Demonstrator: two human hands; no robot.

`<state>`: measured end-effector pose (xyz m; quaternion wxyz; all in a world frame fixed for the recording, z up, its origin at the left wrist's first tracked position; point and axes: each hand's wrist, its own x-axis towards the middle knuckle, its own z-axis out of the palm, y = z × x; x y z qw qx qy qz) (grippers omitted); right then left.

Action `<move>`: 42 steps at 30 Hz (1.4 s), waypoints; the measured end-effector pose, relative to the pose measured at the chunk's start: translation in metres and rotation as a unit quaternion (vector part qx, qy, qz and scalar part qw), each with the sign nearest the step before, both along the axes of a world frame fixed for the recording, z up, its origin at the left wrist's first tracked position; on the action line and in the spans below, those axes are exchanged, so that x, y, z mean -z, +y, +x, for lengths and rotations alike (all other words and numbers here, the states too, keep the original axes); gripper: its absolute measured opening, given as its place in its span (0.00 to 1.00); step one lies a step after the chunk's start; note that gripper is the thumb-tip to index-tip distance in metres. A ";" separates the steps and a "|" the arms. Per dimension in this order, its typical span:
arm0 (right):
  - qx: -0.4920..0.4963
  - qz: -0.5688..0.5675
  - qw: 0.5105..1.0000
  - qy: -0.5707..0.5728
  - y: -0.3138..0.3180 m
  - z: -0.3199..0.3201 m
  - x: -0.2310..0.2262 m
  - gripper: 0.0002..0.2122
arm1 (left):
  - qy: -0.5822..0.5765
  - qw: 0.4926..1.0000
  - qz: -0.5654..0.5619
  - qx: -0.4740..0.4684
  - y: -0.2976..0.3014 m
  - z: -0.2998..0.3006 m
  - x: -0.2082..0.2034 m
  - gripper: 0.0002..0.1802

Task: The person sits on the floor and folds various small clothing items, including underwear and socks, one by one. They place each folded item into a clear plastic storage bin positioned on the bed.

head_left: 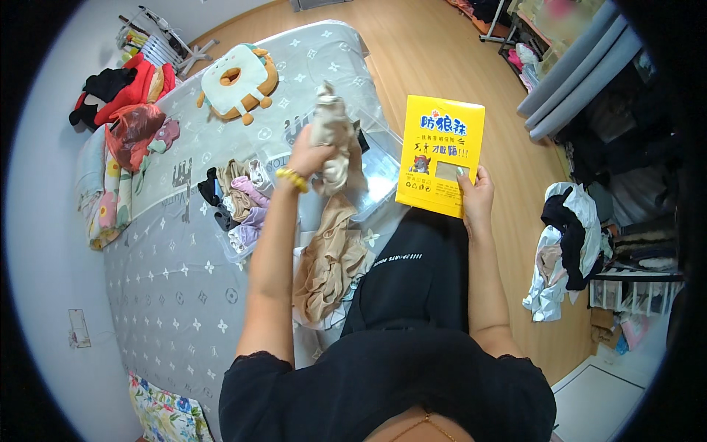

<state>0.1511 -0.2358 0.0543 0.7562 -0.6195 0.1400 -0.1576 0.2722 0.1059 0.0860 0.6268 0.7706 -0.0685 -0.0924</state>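
Right hand [478, 197] pinching a flat yellow rectangular packet [440, 156], large blue lettering [444, 124] above the fingers, left hand [310, 153] gripping bunched beige fabric [335, 132]

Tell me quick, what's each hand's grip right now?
Left hand: closed, holding bunched pale beige fabric.
Right hand: closed, holding a flat, rectangular yellow package near its lower right corner.

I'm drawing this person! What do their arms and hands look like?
The arms have short black sleeves with scalloped-looking edges. Just behind the left grip sits a chunky yellow beaded bracelet; the right grip has none. Neither wears a glove.
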 end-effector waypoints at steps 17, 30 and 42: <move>-0.031 0.010 0.999 -0.014 0.024 0.005 -0.014 0.05 | 0.092 0.830 0.541 0.095 0.046 -0.264 0.012 0.32; -0.035 0.008 0.999 -0.010 0.030 0.010 -0.025 0.05 | -0.062 0.819 0.569 0.036 -0.065 -0.002 0.050 0.23; -0.034 -0.118 0.992 0.006 0.025 0.025 -0.041 0.07 | -0.059 0.762 0.641 -0.068 -0.030 0.057 0.127 0.14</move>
